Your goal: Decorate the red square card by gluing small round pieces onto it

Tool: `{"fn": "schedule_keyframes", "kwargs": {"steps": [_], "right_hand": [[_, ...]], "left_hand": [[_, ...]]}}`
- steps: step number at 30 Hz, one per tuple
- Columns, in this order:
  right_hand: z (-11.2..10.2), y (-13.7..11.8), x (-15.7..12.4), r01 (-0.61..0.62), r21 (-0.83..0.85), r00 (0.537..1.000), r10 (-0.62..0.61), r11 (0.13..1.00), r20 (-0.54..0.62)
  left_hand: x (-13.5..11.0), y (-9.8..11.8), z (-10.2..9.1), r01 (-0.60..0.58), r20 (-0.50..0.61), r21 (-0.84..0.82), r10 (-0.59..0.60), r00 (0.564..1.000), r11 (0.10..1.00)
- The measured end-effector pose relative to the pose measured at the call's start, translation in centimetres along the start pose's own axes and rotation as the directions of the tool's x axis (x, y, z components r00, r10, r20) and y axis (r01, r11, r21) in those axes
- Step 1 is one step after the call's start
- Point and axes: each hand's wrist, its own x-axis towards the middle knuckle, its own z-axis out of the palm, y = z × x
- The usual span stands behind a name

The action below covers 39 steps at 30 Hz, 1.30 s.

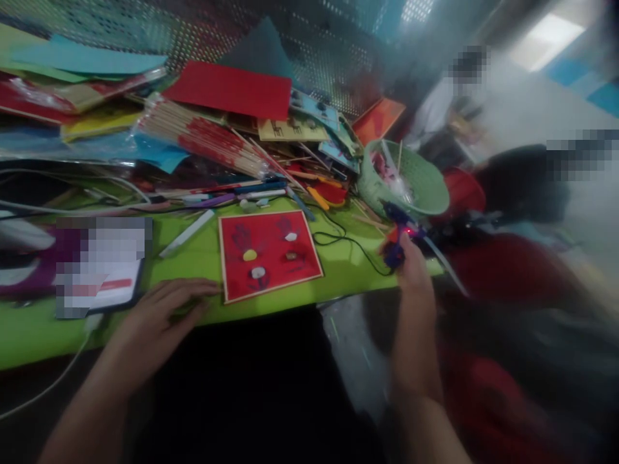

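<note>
A red square panel (pixel 271 241) with a pale stick frame lies on the green table. Dark drawn shapes and several small round pieces, yellow, white and brown, are on it. My left hand (pixel 169 309) rests at the table's front edge, fingers stretched out, its fingertips by the panel's lower left corner. At the right, my right hand (pixel 411 258) is wrapped round a dark blue glue gun (pixel 394 254) with a glowing red light. A translucent glue stick (pixel 445 264) sticks out behind it, and a black cord trails from it over the table.
A green basket (pixel 435 183) holding plastic and sticks stands at the back right. Bundled sticks (pixel 203 135), coloured paper (pixel 229 90) and pens crowd the back. A phone (pixel 118 264) with a white cable lies at left. A person (pixel 435 106) is in the blurred background.
</note>
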Motion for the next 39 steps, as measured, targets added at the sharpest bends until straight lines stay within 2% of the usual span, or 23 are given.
{"fn": "schedule_keyframes", "kwargs": {"steps": [5, 9, 12, 15, 20, 22, 24, 26, 28, 29, 31, 33, 34, 35, 37, 39], "right_hand": [[-0.4, 2.1, -0.5, -0.108, -0.21, 0.993, 0.098, 0.972, -0.061], [-0.6, 2.9, 0.0, -0.14, -0.435, 0.99, 0.122, 0.889, -0.069], [-0.8, 2.7, 0.7, -0.137, -0.645, 0.99, 0.13, 0.751, -0.06], [-0.5, 2.1, 1.3, -0.151, -0.81, 0.984, 0.167, 0.567, -0.067], [-0.1, 0.4, 1.1, -0.172, -0.947, 0.975, 0.186, 0.271, -0.123], [-0.2, -0.1, 0.3, -0.194, -0.959, 0.974, 0.155, 0.206, -0.164], [-0.1, -0.3, -1.1, -0.189, -0.957, 0.982, 0.049, 0.22, -0.182], [0.4, -0.3, -2.9, -0.075, -0.945, 0.98, -0.151, 0.319, -0.129], [1.6, 0.0, -5.0, 0.194, -0.888, 0.937, -0.347, 0.418, 0.042], [2.5, 0.3, -6.0, 0.344, -0.825, 0.906, -0.39, 0.448, 0.165], [4.6, 1.0, -8.0, 0.585, -0.67, 0.81, -0.383, 0.458, 0.445], [6.6, 2.2, -9.6, 0.723, -0.551, 0.684, -0.324, 0.417, 0.653], [7.4, 2.9, -10.3, 0.765, -0.511, 0.636, -0.332, 0.393, 0.697], [7.9, 3.6, -10.8, 0.787, -0.493, 0.613, -0.367, 0.372, 0.7], [8.5, 5.2, -11.6, 0.799, -0.483, 0.601, -0.474, 0.358, 0.643], [8.5, 6.6, -12.2, 0.8, -0.467, 0.597, -0.584, 0.377, 0.55]], "left_hand": [[0.1, -0.6, 1.3, -0.036, 0.007, 0.02, 0.035, 0.999, 0.999], [-0.3, -1.1, 1.6, -0.078, 0.012, 0.049, 0.078, 0.997, 0.996], [-0.4, -1.1, 1.7, -0.094, 0.006, 0.101, 0.094, 0.996, 0.99], [-0.6, -0.9, 1.9, -0.102, 0.006, 0.189, 0.102, 0.995, 0.977], [-0.9, -0.4, 2.3, -0.146, 0.01, 0.306, 0.15, 0.989, 0.941], [-0.9, -0.2, 2.4, -0.161, -0.003, 0.331, 0.171, 0.985, 0.93], [-1.0, 0.0, 2.5, -0.174, -0.009, 0.339, 0.189, 0.982, 0.924], [-1.2, 0.2, 2.5, -0.178, -0.013, 0.337, 0.194, 0.981, 0.925], [-1.3, 0.4, 2.6, -0.175, -0.015, 0.321, 0.19, 0.982, 0.931], [-1.4, 0.5, 2.6, -0.173, -0.019, 0.303, 0.187, 0.982, 0.937], [-1.7, 0.8, 2.7, -0.167, -0.033, 0.255, 0.182, 0.983, 0.952], [-2.1, 1.1, 2.6, -0.15, -0.054, 0.203, 0.164, 0.985, 0.967], [-2.5, 1.3, 2.6, -0.135, -0.066, 0.177, 0.149, 0.987, 0.975], [-2.9, 1.5, 2.5, -0.116, -0.081, 0.144, 0.128, 0.988, 0.983], [-4.1, 1.9, 2.3, -0.053, -0.117, 0.035, 0.057, 0.992, 0.998], [-5.6, 2.4, 2.3, 0.069, -0.146, -0.161, -0.093, 0.985, 0.985]]}}
